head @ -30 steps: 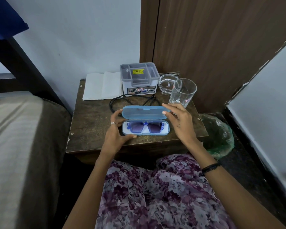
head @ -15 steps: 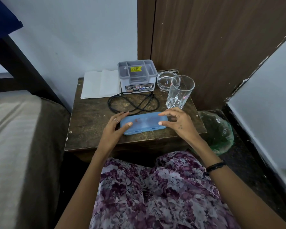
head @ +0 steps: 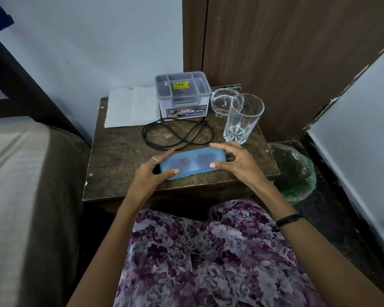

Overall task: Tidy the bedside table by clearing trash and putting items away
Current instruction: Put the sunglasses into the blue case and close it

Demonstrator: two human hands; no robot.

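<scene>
A closed blue glasses case lies near the front of the dark wooden bedside table. My left hand grips its left end, thumb in front and fingers behind. My right hand pinches its right end between thumb and fingers. The sunglasses inside show only faintly through the lid. Behind the case a black cable lies coiled on the table.
A grey organiser box stands at the back, a white folded napkin to its left, a glass ashtray and a tall drinking glass to its right. A bin with a green bag sits right of the table; the bed is left.
The case lid, open a second ago with the sunglasses showing, has come down and the case is closed. Both hands stay on its ends.
</scene>
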